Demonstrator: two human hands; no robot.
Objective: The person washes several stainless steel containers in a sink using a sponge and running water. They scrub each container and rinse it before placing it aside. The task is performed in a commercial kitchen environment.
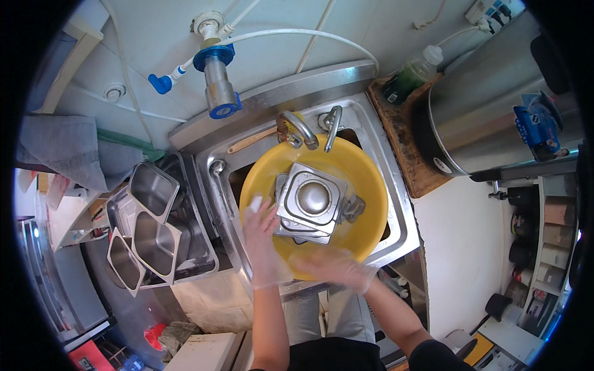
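A yellow plastic basin [371, 195] sits on the stainless steel sink under the tap [301, 130]. In it lies a tilted stack of square stainless steel pan lids; the top lid [312, 197] has a round recess in the middle. Both my hands wear clear plastic gloves. My left hand [260, 227] is at the basin's left side, fingers apart, close to the lids. A small white patch by its fingertips is too blurred to name. Over the basin's front rim, my right hand [329, 264] is smeared by motion, so its fingers cannot be made out. A grey wet cloth [353, 208] lies beside the stack.
Left of the sink, several empty steel pans [155, 246] stand in a large metal tray [211, 259]. A ladle [220, 181] and a wooden handle [253, 140] rest on the sink deck. To the right, a large steel drum [492, 102] and a green bottle [410, 76] occupy a wooden board [417, 183].
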